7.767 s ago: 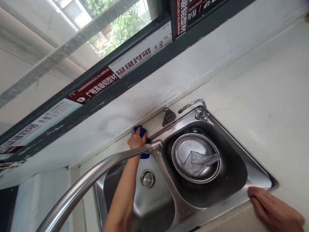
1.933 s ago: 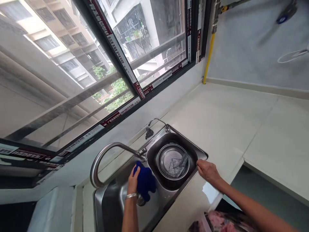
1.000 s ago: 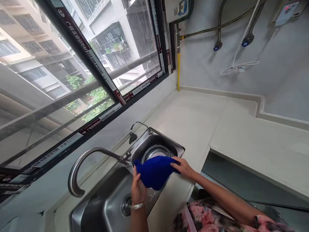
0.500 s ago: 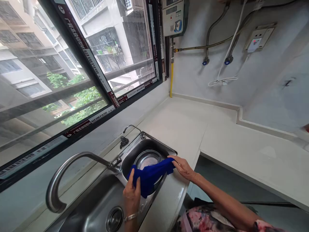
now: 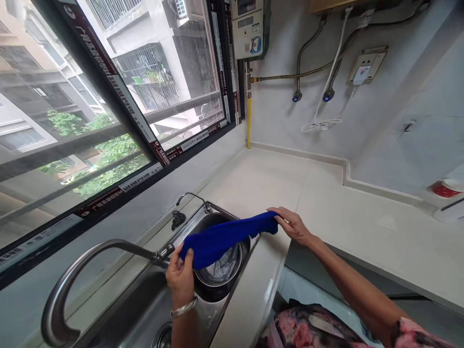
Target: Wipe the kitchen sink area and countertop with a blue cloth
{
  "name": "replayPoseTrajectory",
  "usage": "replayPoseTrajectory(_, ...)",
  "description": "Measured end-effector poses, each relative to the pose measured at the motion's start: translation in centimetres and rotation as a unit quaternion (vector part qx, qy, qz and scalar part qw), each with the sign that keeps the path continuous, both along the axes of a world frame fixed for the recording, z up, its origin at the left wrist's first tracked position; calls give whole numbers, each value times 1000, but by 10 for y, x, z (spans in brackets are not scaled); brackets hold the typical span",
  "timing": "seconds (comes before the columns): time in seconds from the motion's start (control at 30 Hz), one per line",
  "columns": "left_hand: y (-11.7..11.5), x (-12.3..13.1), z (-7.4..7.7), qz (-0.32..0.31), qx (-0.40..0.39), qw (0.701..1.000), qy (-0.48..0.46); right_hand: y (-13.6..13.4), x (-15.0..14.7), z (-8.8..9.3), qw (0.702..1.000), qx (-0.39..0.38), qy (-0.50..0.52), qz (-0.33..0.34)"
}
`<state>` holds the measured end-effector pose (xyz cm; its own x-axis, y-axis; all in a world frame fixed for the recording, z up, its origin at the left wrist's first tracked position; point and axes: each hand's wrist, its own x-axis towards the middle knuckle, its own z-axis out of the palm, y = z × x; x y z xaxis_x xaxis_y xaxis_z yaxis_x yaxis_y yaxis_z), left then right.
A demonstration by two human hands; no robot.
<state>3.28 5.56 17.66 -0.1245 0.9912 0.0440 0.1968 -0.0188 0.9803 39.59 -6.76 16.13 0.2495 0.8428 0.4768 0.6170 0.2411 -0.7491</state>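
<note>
A blue cloth (image 5: 224,237) is stretched between my two hands above the smaller sink basin (image 5: 250,249). My left hand (image 5: 181,275), with a silver bracelet at the wrist, pinches its left end between thumb and fingers. At the other end, my right hand (image 5: 290,224) grips the upper corner over the counter's edge, and a short flap hangs below it. Under the cloth, a round metal pot (image 5: 237,268) sits in the basin, partly hidden. Its inside looks wet and shiny, with a perforated patch showing.
A large curved faucet (image 5: 90,251) rises over the bigger basin (image 5: 123,309) at left. A small faucet (image 5: 192,195) and a dark scrubber (image 5: 178,220) are behind the smaller basin. The white countertop (image 5: 261,174) runs to the right, where a red-and-white container (image 5: 447,188) stands.
My hands have spread apart and the cloth is pulled longer and tauter. My right hand has risen. More of the pot's inside shows below the cloth, and the view has shifted right.
</note>
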Motion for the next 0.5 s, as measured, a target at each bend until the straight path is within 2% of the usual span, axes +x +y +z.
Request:
replayPoseTrajectory(0.07,-19,-7,-11,-50,-94,993,-49,-20,5,-14,1000,-19,1,-21)
replayPoseTrajectory(0.1,-31,-10,-20,-97,-140,983,-69,-33,7,-26,999,-38,-1,-38)
replayPoseTrajectory(0.17,-57,-8,-41,-233,-209,945,-96,-59,9,-57,991,-94,-10,-98)
replayPoseTrajectory(0.23,-82,-1,-60,-387,-221,893,-58,-85,6,-91,971,-165,-12,-175)
replayPoseTrajectory(0.3,-96,7,-75,-498,-196,844,33,-105,1,-121,948,-223,24,-228)
replayPoseTrajectory(0.37,-98,12,-85,-526,-163,827,114,-115,-6,-141,929,-251,112,-247)
replayPoseTrajectory(0.43,-88,13,-93,-476,-143,854,152,-115,-13,-152,897,-249,259,-256)
replayPoseTrajectory(0.5,-73,16,-100,-398,-125,896,154,-108,-18,-157,835,-230,428,-258)
